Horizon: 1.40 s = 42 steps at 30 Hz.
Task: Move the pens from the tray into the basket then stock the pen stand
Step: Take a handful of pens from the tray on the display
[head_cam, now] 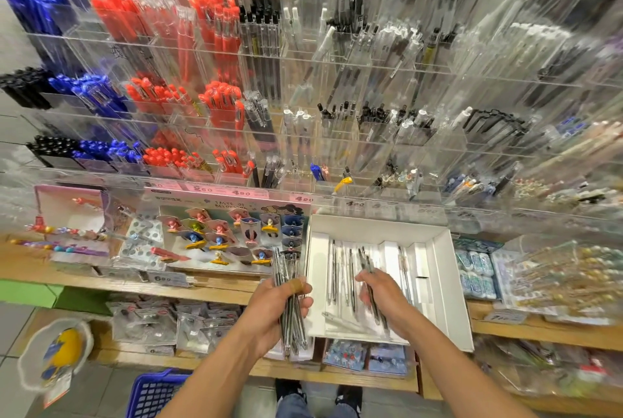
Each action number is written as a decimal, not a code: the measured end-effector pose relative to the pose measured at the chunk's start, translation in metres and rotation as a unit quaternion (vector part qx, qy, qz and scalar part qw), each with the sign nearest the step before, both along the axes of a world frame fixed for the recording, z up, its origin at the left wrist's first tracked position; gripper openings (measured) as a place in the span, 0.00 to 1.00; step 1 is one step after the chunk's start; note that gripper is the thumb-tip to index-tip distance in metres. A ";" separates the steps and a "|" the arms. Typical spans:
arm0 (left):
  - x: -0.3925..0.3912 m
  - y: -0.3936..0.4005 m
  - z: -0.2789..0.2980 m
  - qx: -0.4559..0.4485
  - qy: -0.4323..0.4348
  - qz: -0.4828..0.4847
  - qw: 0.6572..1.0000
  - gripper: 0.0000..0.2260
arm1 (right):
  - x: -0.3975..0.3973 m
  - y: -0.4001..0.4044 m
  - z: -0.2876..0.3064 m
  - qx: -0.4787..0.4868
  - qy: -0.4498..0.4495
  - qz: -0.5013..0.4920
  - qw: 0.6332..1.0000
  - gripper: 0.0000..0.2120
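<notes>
Right now my left hand has its grip clenched round a thick bundle of pens beside the white tray; my right hand grasps a few pens over that tray. Blue basket sits on the floor.

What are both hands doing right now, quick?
Left hand: closed round a bundle of pens, held beside the white tray.
Right hand: closed on a few pens over the tray.

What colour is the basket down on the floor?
Blue, a mesh-sided basket, seen at the bottom of the head view.
</notes>
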<state>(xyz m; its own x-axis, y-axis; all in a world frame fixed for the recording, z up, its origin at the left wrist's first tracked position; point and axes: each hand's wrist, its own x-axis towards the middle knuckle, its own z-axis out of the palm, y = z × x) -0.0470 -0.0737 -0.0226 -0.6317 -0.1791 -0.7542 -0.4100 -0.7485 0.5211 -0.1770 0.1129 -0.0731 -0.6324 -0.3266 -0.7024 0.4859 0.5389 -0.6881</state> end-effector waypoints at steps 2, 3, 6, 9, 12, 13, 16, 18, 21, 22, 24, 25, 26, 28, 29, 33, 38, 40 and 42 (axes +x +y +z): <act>0.005 -0.001 0.002 -0.003 0.006 0.007 1.000 0.14 | 0.003 0.002 0.011 -0.037 -0.010 -0.011 0.999 0.12; 0.007 -0.001 0.004 -0.004 0.012 0.011 1.000 0.15 | 0.004 0.002 0.017 -0.070 -0.028 -0.022 0.997 0.11; 0.019 -0.001 0.012 0.003 0.032 0.027 0.999 0.17 | 0.008 -0.002 0.037 -0.149 -0.088 -0.023 0.985 0.08; 0.037 0.002 0.019 0.006 0.040 0.069 0.997 0.17 | 0.015 -0.011 0.056 -0.177 -0.085 0.031 0.980 0.10; 0.061 0.008 0.025 0.005 0.037 0.126 0.991 0.21 | 0.030 -0.025 0.068 -0.184 -0.090 0.088 0.975 0.11; 0.071 0.012 0.028 0.011 0.039 0.148 0.988 0.22 | 0.036 -0.030 0.070 -0.183 -0.099 0.107 0.972 0.11; 0.107 0.023 0.030 0.033 0.044 0.232 0.971 0.21 | 0.060 -0.048 0.071 -0.173 -0.116 0.182 0.961 0.11; 0.134 0.033 0.030 0.021 0.023 0.274 0.961 0.18 | 0.081 -0.061 0.069 -0.168 -0.129 0.234 0.949 0.12; 0.184 0.047 0.024 0.013 -0.008 0.345 0.939 0.11 | 0.120 -0.083 0.066 -0.158 -0.145 0.312 0.926 0.12; 0.202 0.050 0.020 0.024 -0.004 0.372 0.928 0.10 | 0.135 -0.091 0.065 -0.154 -0.147 0.339 0.916 0.11; 0.238 0.056 0.012 0.034 -0.003 0.424 0.905 0.10 | 0.168 -0.106 0.059 -0.144 -0.145 0.389 0.898 0.10; 0.256 0.058 0.008 0.032 -0.012 0.447 0.894 0.09 | 0.185 -0.114 0.055 -0.136 -0.143 0.411 0.890 0.10; 0.273 0.059 0.003 0.026 -0.023 0.468 0.883 0.08 | 0.203 -0.122 0.051 -0.128 -0.148 0.426 0.883 0.10; 0.307 0.060 -0.007 0.020 -0.041 0.510 0.859 0.06 | 0.239 -0.138 0.040 -0.110 -0.174 0.446 0.871 0.09; 0.323 0.060 -0.012 0.019 -0.051 0.529 0.847 0.05 | 0.257 -0.146 0.033 -0.098 -0.185 0.457 0.864 0.08; 0.384 0.055 -0.040 0.018 -0.094 0.583 0.806 0.04 | 0.322 -0.180 0.004 -0.049 -0.181 0.509 0.840 0.05; 0.437 0.033 -0.098 0.046 -0.122 0.597 0.791 0.06 | 0.383 -0.220 -0.050 0.009 -0.171 0.536 0.827 0.06; 0.449 0.021 -0.129 0.065 -0.133 0.596 0.789 0.05 | 0.398 -0.234 -0.081 0.027 -0.148 0.553 0.819 0.08; 0.456 0.008 -0.169 0.086 -0.145 0.596 0.785 0.04 | 0.410 -0.248 -0.119 0.054 -0.117 0.570 0.811 0.08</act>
